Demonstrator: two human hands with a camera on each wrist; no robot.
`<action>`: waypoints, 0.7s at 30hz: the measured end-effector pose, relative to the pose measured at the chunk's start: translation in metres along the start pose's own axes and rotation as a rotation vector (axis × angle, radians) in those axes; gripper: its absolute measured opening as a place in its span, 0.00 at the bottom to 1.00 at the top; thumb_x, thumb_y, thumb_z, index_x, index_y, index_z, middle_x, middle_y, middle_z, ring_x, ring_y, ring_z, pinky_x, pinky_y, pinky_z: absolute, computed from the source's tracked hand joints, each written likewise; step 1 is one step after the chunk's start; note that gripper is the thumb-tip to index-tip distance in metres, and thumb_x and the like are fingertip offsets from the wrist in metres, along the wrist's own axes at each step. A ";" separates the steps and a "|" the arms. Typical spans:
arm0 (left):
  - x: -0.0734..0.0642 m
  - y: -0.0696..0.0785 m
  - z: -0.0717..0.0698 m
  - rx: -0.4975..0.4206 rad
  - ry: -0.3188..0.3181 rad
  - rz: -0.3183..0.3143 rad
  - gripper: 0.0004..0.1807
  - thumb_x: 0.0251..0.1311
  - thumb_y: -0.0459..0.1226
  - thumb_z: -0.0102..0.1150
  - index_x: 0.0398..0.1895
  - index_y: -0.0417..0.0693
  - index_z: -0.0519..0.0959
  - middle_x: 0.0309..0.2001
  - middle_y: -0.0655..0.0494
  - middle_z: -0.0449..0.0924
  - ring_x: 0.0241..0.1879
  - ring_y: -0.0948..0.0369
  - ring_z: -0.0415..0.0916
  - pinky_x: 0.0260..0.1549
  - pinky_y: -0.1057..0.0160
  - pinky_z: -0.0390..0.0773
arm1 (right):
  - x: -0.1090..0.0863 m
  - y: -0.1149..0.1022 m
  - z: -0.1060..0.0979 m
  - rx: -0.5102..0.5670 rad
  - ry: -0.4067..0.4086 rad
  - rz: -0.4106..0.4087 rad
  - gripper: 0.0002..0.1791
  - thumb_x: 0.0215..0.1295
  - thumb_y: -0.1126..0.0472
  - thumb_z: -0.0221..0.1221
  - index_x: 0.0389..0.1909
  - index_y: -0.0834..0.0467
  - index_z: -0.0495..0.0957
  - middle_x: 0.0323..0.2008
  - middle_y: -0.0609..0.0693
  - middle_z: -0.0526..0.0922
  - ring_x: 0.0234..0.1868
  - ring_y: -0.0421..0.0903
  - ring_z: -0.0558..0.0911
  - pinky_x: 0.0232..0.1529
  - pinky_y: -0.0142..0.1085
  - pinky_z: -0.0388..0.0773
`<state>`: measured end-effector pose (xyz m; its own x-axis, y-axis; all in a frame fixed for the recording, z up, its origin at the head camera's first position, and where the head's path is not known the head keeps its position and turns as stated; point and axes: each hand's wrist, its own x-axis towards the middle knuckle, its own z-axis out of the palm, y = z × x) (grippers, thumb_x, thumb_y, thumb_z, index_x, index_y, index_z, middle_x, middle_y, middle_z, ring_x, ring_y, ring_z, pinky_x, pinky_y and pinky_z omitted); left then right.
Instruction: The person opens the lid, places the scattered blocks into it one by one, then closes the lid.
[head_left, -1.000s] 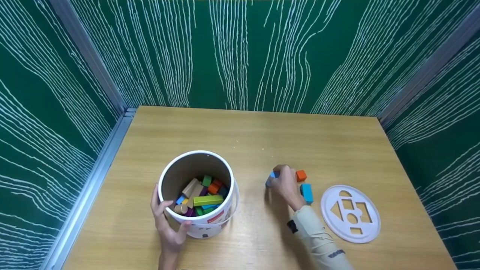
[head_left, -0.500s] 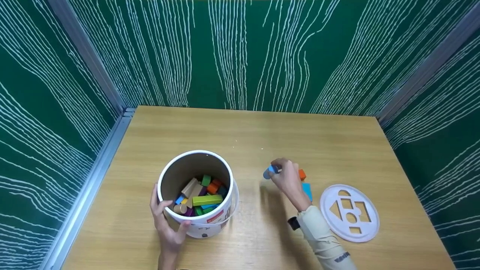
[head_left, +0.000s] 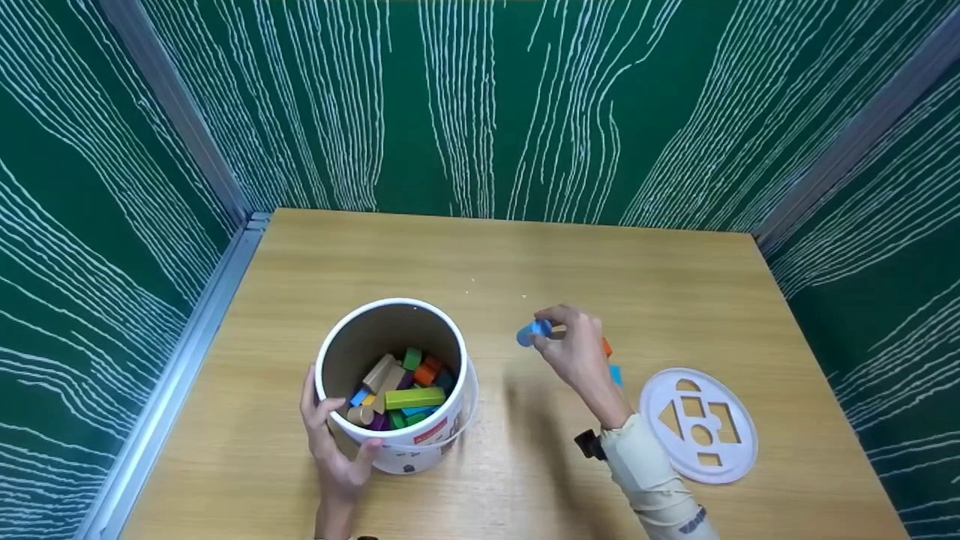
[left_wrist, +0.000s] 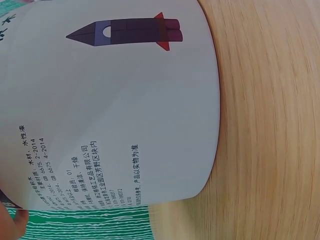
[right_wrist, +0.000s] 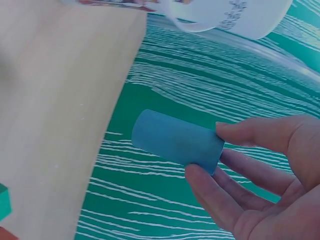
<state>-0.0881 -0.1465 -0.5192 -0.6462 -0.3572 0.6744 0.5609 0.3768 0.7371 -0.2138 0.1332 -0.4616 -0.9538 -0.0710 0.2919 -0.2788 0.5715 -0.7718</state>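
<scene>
My left hand [head_left: 339,459] holds the white bucket [head_left: 409,460] at its left side, fingers spread around the wall and one over the rim. Inside the bucket lie several coloured and plain wooden blocks [head_left: 414,398]. In the left wrist view, the bucket's printed wall [left_wrist: 150,90] fills most of the picture. My right hand [head_left: 583,352] pinches a blue cylinder block [head_left: 529,333] by one end, raised over the table to the right of the bucket. The right wrist view shows thumb and fingertips on the end of this cylinder [right_wrist: 175,140], its far end sticking out free.
A round white lid [head_left: 739,472] with shaped cutouts lies to the right, beside my right sleeve. An orange block [head_left: 607,346] and a blue block [head_left: 616,375] show partly behind my right hand. Green line-patterned walls [head_left: 465,112] enclose the wooden table [head_left: 375,255].
My right hand has lifted the blue cylinder block off the table and moved it left towards the bucket, the block tilting over. My left hand stays on the bucket.
</scene>
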 end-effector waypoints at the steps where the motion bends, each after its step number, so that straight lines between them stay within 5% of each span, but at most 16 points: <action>1: 0.000 0.000 0.000 0.003 -0.002 -0.005 0.35 0.54 0.53 0.61 0.46 0.30 0.63 0.68 0.29 0.50 0.68 0.50 0.51 0.66 0.58 0.56 | 0.000 -0.003 -0.001 0.004 0.006 -0.016 0.13 0.47 0.75 0.65 0.37 0.67 0.83 0.35 0.57 0.83 0.36 0.54 0.84 0.33 0.40 0.83; 7: -0.002 -0.004 -0.002 0.012 -0.007 -0.023 0.35 0.54 0.52 0.62 0.46 0.30 0.64 0.68 0.31 0.50 0.69 0.51 0.50 0.66 0.63 0.55 | -0.002 -0.020 -0.005 0.008 0.032 -0.104 0.13 0.45 0.76 0.66 0.35 0.67 0.83 0.34 0.55 0.83 0.37 0.52 0.83 0.34 0.39 0.83; 15: -0.011 -0.030 -0.004 0.022 -0.019 -0.030 0.36 0.52 0.53 0.63 0.47 0.31 0.64 0.71 0.37 0.49 0.69 0.48 0.50 0.66 0.62 0.55 | -0.009 -0.042 -0.011 0.017 0.033 -0.179 0.12 0.46 0.74 0.68 0.35 0.66 0.83 0.35 0.54 0.82 0.37 0.48 0.83 0.34 0.36 0.82; 21: -0.006 -0.017 -0.003 0.023 -0.009 -0.007 0.35 0.53 0.54 0.62 0.46 0.31 0.65 0.69 0.32 0.50 0.69 0.49 0.51 0.66 0.62 0.56 | -0.014 -0.060 -0.016 0.025 0.019 -0.213 0.13 0.46 0.73 0.70 0.36 0.65 0.83 0.36 0.52 0.82 0.38 0.46 0.83 0.36 0.37 0.82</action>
<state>-0.0920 -0.1529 -0.5356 -0.6545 -0.3523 0.6690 0.5445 0.3944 0.7403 -0.1820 0.1131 -0.4104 -0.8707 -0.1726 0.4605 -0.4770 0.5247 -0.7051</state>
